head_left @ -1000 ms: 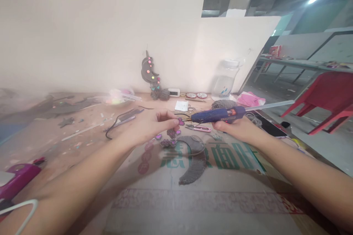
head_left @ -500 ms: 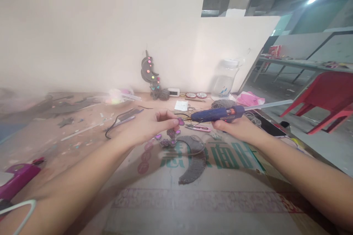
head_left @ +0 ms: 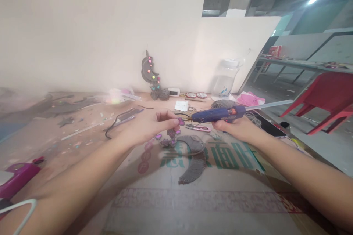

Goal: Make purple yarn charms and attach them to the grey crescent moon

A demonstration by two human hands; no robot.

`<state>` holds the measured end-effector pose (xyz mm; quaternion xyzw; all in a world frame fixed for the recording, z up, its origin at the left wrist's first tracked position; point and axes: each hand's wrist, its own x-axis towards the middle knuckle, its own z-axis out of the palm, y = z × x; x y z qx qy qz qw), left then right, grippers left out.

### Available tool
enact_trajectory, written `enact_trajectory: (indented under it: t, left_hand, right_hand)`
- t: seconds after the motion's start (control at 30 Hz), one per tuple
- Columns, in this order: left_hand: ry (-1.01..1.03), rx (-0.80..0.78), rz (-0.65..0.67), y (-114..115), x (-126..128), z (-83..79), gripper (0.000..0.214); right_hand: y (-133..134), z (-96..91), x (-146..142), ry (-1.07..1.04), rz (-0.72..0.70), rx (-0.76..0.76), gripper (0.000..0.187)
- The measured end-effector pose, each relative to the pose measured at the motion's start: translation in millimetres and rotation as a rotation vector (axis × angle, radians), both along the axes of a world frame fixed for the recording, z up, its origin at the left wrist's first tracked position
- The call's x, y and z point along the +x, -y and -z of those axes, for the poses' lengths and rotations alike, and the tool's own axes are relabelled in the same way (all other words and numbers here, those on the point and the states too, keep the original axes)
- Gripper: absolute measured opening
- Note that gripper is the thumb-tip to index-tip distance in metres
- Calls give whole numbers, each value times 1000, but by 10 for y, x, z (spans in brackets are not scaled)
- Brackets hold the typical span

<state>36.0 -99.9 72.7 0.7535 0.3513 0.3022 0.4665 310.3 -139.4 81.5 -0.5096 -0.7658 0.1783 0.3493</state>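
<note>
Between its fingertips, my left hand (head_left: 157,123) pinches a small purple heart-shaped piece (head_left: 181,121). My right hand (head_left: 234,126) is wrapped round a blue glue gun (head_left: 212,115) with a clear glue stick out of its back; the nozzle points left, at or very close to the purple piece. Below my left hand, several small purple and grey pieces (head_left: 167,142) lie by a grey yarn-wrapped crescent moon (head_left: 195,165) on a printed board (head_left: 154,198). Pink-handled thread snips (head_left: 200,128) lie just under the glue gun.
A decorated crescent (head_left: 149,71) with coloured dots hangs against the white panel. A water bottle (head_left: 227,79), grey yarn (head_left: 223,104) and pink cloth (head_left: 250,98) stand at the back right. A magenta tool (head_left: 20,178) lies at left. A red chair (head_left: 325,99) is beyond the table.
Almost nothing differs. Both hands, the glue gun and the purple piece hold nearly the same place.
</note>
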Motion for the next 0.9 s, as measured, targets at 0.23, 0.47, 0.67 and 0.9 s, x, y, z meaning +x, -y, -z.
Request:
enact_trajectory:
  t: [0.23, 0.47, 0.67, 0.9]
  left_hand:
    - [-5, -29, -7, 20, 9, -25, 29]
    - [67, -48, 50, 2, 6, -22, 26]
    - [-87, 99, -106, -93, -32, 7, 29]
    - [-59, 83, -128, -180, -192, -139, 25]
  right_hand:
    - [-18, 6, 8, -43, -45, 2, 20]
    - [-114, 116, 130, -80, -181, -72, 38]
    - [-211, 190, 96, -545, -211, -281, 50]
    - [-418, 270, 230, -501, 46, -153, 48]
